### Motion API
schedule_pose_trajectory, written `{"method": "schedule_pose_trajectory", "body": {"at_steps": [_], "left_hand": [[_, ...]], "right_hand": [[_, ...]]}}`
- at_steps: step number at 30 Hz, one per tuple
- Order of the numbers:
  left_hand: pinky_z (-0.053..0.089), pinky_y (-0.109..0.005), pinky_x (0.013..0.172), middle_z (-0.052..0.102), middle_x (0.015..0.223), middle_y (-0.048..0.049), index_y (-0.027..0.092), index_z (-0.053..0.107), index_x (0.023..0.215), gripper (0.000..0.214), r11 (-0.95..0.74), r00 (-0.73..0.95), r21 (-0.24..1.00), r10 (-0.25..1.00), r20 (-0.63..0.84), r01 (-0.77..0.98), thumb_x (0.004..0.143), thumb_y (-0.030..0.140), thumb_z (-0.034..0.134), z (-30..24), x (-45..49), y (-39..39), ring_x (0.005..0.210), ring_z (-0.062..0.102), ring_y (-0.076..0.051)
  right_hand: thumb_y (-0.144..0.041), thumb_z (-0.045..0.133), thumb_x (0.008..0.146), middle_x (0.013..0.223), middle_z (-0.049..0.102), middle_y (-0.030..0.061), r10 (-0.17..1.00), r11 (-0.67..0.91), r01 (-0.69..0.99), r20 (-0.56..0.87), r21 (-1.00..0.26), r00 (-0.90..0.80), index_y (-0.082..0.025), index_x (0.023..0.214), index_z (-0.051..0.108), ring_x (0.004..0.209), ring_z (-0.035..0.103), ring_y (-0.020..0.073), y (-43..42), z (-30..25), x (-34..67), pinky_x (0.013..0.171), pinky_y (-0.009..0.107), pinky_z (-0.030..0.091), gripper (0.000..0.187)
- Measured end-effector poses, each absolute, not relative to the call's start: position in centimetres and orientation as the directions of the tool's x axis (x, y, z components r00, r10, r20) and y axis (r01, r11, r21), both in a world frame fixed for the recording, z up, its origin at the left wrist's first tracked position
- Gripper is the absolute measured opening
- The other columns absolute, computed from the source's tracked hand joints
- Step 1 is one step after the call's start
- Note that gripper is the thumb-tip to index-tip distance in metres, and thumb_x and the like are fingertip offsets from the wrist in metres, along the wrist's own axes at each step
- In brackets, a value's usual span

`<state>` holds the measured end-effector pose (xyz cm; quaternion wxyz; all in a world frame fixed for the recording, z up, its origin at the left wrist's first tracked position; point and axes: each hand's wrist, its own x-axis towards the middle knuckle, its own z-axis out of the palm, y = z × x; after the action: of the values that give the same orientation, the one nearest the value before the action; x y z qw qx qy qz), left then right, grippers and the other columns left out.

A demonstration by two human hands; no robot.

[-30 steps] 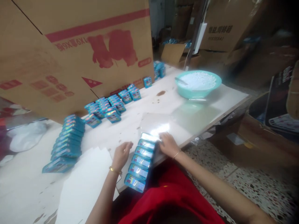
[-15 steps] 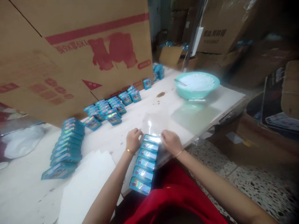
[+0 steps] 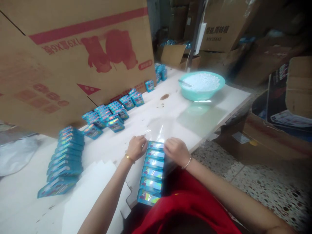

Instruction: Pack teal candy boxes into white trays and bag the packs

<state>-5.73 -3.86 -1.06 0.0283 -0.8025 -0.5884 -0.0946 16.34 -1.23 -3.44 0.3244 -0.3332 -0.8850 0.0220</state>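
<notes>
A row of several small blue boxes (image 3: 152, 172) with shiny labels runs from the table edge toward my body, standing side by side. Clear plastic film (image 3: 156, 128) extends beyond the far end of the row and catches the light. My left hand (image 3: 137, 147) is closed, pinching the film just left of the farthest box. On the opposite side my right hand (image 3: 175, 149) is closed on the film too, its knuckles close against that box. The fingertips of both hands are mostly hidden.
A large cardboard carton (image 3: 97, 65) stands along the table's left side. Before it are blue box rows (image 3: 65, 156) and groups (image 3: 107, 113). White sheets (image 3: 90, 195) lie near my left forearm. A turquoise basin (image 3: 201, 94) of white pieces sits at back right; clear sheets (image 3: 198, 118) lie nearer.
The view has shifted slightly, moving the table things left in the picture. My right hand has closed in on the far end of the row. Both hands still hold the film.
</notes>
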Motion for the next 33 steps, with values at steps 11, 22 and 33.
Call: {"method": "schedule_pose_trajectory", "body": {"at_steps": [11, 22, 33], "left_hand": [[0.035, -0.030, 0.067, 0.053, 0.071, -0.0037, 0.018, 0.051, 0.065, 0.034, -0.159, 0.087, 0.233, 0.952, 0.293, 0.959, 0.093, 0.028, 0.033, -3.0, -5.8, -7.0, 0.067, 0.048, -0.016], [0.032, -0.032, 0.066, 0.056, 0.073, -0.0057, 0.019, 0.056, 0.073, 0.028, -0.171, 0.131, 0.074, 0.916, 0.380, 0.983, 0.092, 0.024, 0.036, -5.2, -6.1, -9.2, 0.070, 0.050, -0.018], [0.033, -0.034, 0.076, 0.058, 0.078, -0.0058, 0.020, 0.056, 0.078, 0.020, -0.017, -0.010, 0.093, 0.960, 0.279, 0.996, 0.090, 0.024, 0.040, -6.9, -6.2, -11.2, 0.078, 0.051, -0.019]], "right_hand": [[-0.013, 0.043, 0.087, 0.060, 0.050, 0.0019, 0.450, 0.863, 0.486, 0.646, -0.139, -0.616, -0.018, 0.064, 0.051, 0.062, 0.037, 0.0160, -3.0, -3.7, 15.6, 0.060, 0.031, 0.024, 0.025], [-0.032, 0.047, 0.085, 0.057, 0.055, 0.0011, 0.801, 0.542, 0.781, 0.471, -0.311, -0.369, -0.018, 0.075, 0.053, 0.055, 0.048, 0.0162, -4.0, -8.0, 15.8, 0.060, 0.030, 0.024, 0.018], [-0.018, 0.042, 0.086, 0.056, 0.061, 0.0042, 0.758, 0.621, 0.736, 0.446, -0.269, -0.476, -0.018, 0.072, 0.059, 0.053, 0.054, 0.0181, -5.3, -11.0, 15.1, 0.060, 0.031, 0.026, 0.023]]}}
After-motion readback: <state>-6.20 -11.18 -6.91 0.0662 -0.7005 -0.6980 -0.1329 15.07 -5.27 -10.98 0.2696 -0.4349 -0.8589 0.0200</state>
